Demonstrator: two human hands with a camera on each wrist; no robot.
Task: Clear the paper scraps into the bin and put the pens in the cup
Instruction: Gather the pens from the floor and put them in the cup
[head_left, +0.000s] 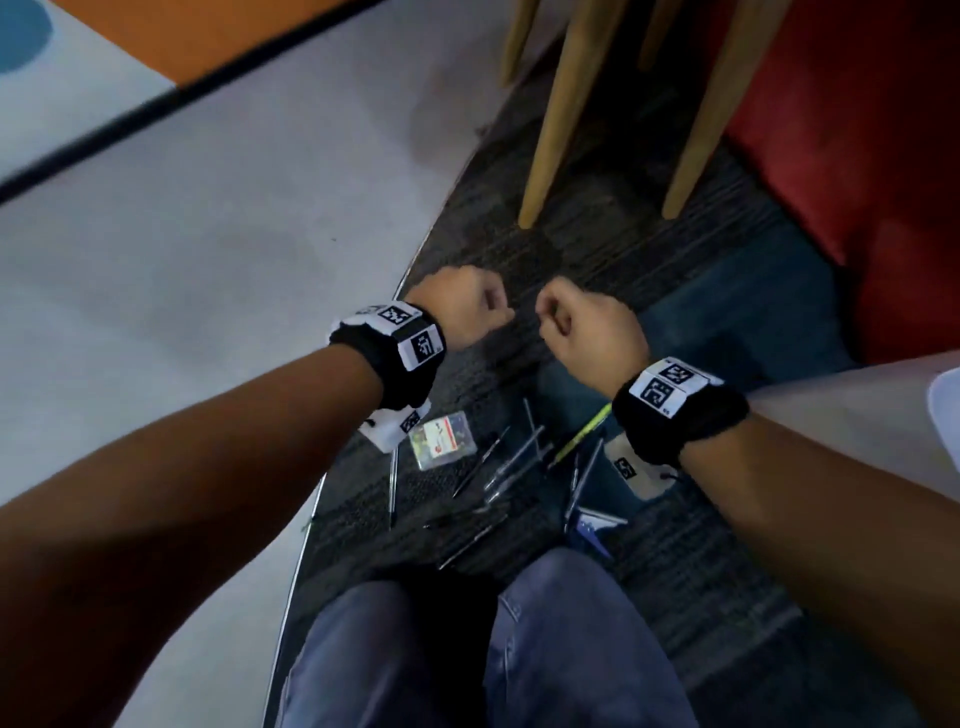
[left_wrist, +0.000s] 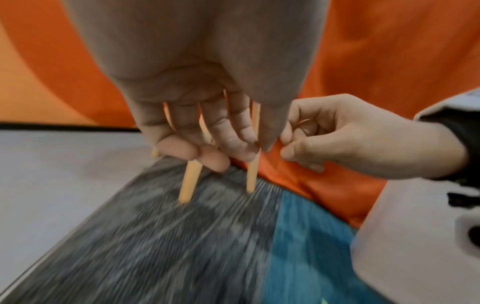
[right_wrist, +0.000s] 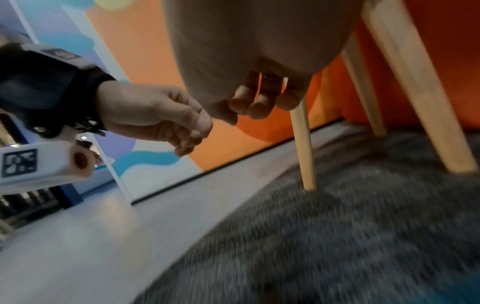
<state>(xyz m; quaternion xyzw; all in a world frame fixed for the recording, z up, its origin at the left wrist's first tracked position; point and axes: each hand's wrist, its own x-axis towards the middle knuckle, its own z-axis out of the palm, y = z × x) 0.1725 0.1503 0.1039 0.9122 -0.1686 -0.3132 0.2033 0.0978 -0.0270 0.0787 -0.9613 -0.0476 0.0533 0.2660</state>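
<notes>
Several dark pens (head_left: 514, 462) lie scattered on the grey carpet just in front of my knees, with a yellow-green pen (head_left: 582, 436) among them and one more pen (head_left: 393, 483) at the carpet's edge. A printed paper scrap (head_left: 441, 441) lies beside them, and a blue-and-white scrap (head_left: 592, 525) further right. My left hand (head_left: 467, 306) and right hand (head_left: 576, 322) hover side by side above the carpet, beyond the pens. Both have curled fingers (left_wrist: 233, 131) and nothing shows inside them. No bin or cup is in view.
Wooden chair legs (head_left: 556, 119) stand on the carpet just beyond my hands, next to a red seat (head_left: 857, 156). Pale smooth floor (head_left: 208, 260) lies left of the carpet's curved edge. My knees in blue jeans (head_left: 467, 649) fill the bottom.
</notes>
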